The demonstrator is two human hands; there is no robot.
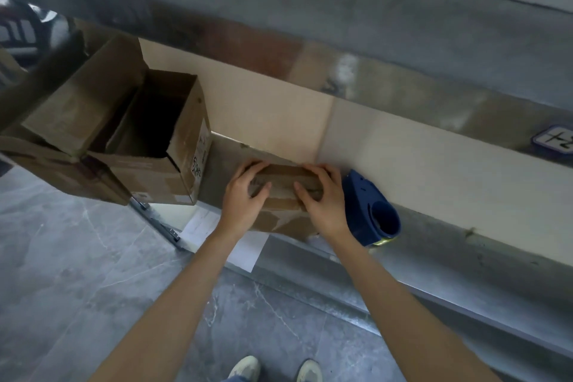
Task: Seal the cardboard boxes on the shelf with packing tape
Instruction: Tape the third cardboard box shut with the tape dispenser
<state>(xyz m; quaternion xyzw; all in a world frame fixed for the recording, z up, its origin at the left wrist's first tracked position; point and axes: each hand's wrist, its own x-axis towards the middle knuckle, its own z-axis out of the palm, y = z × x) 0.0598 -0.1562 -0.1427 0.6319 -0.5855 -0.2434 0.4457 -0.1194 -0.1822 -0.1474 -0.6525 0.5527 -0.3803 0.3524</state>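
Two hands, left hand [245, 194] and right hand [324, 200], grip one small box [285, 175] on the shelf [449, 183], fingers curled over its far edge. One tape dispenser [369, 211] (blue) stands just beside it — one open box [173, 170] sits left.

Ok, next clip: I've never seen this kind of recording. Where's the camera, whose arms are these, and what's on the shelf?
No machine here: a person wears one camera on the head, looking down, so the arms are their own. The left hand and right hand both hold a small closed cardboard box on the shelf, fingers curled over its top. Right of it sits a blue tape dispenser, not held. Left of it stands a larger open box, flaps up.
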